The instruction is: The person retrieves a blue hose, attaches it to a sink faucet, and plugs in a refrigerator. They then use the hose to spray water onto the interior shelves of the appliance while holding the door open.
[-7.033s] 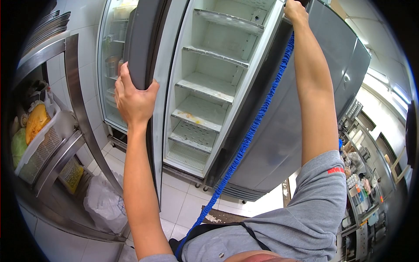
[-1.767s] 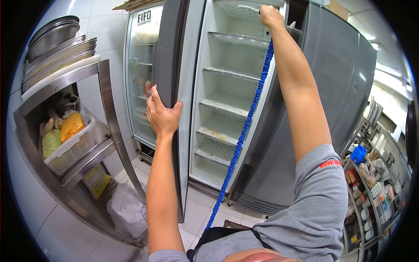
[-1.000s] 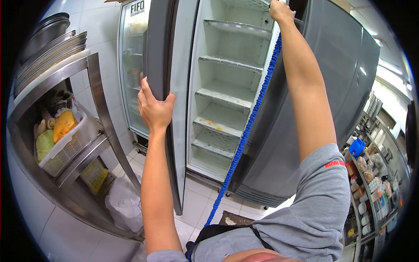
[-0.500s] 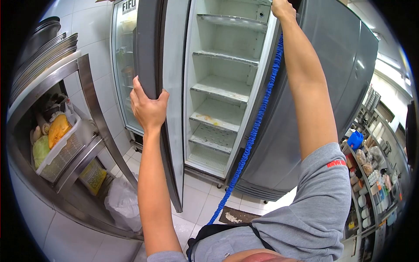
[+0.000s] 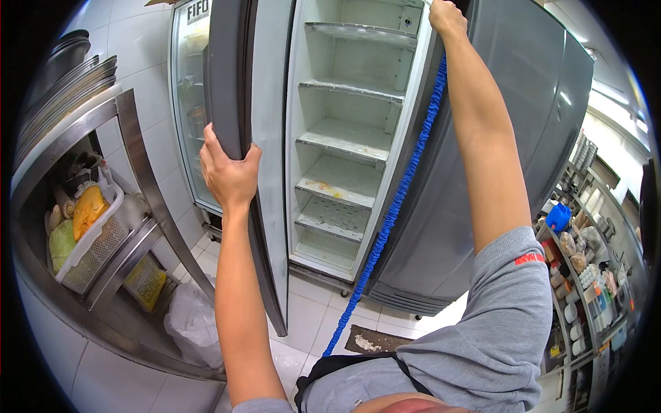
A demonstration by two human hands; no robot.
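My left hand (image 5: 231,168) is closed around the edge of a dark grey refrigerator door (image 5: 231,89), which stands swung open. High up, my right hand (image 5: 449,18) is curled against the right-hand edge of the refrigerator (image 5: 406,131), near the top of the picture; its fingertips are partly hidden. Inside the refrigerator are several white shelves (image 5: 344,138), with yellowish stains on a lower one. A blue coiled cord (image 5: 392,213) runs from behind my right wrist down to my waist.
Another grey door (image 5: 509,138) stands on the right, beyond it racks of kitchen goods (image 5: 585,275). To the left, a metal rack (image 5: 131,117) holds stacked trays (image 5: 69,89) and a vegetable basket (image 5: 96,241). A glass-door cooler (image 5: 193,110) stands behind the door. A mat (image 5: 375,341) lies on the tiles.
The refrigerator, its door and my left hand appear slightly further left in the picture, as the view has shifted a little. Both hands keep their holds.
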